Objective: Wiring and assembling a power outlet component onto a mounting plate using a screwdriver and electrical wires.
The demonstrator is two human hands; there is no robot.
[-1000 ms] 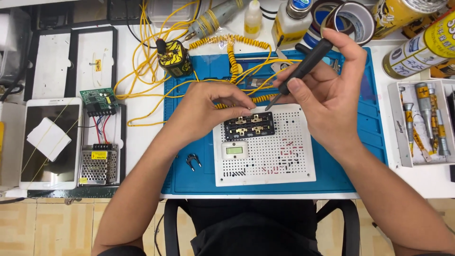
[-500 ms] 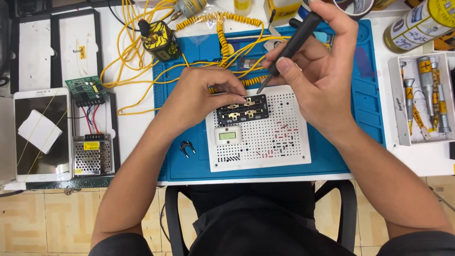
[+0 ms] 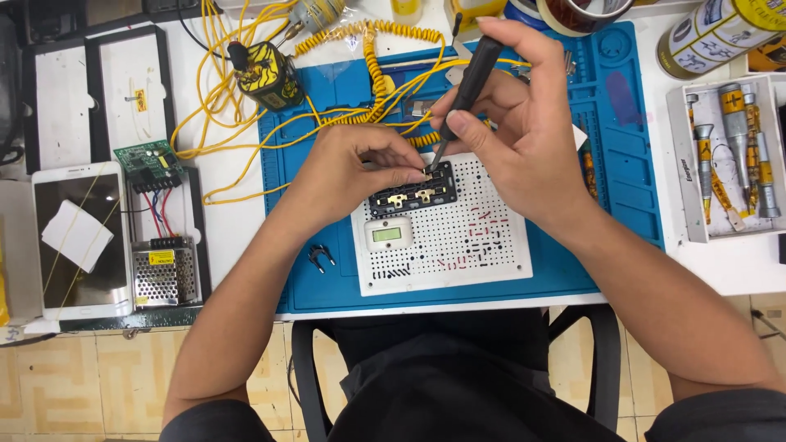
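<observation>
Two hands at one small black module

Two hands meet over the white perforated plastic board (image 3: 446, 237) on the blue silicone mat (image 3: 622, 164). Since a moment ago, the view has drawn closer. The right hand (image 3: 524, 139) grips a slim black screwdriver (image 3: 465, 86), tip down on the small black rectangular module with brass contacts (image 3: 412, 196). The left hand (image 3: 348, 168) pinches the module's upper edge. Yellow wires (image 3: 246, 123) crowd the counter (image 3: 237, 221) behind.

Two hands: the left hand (image 3: 348, 172) and right hand (image 3: 524, 139) at twelve o'clock. One black screwdriver (image 3: 467, 82), one white perforated board (image 3: 458, 237), one blue mat (image 3: 630, 164), one tablet (image 3: 78, 237) at nine o'clock.
</observation>
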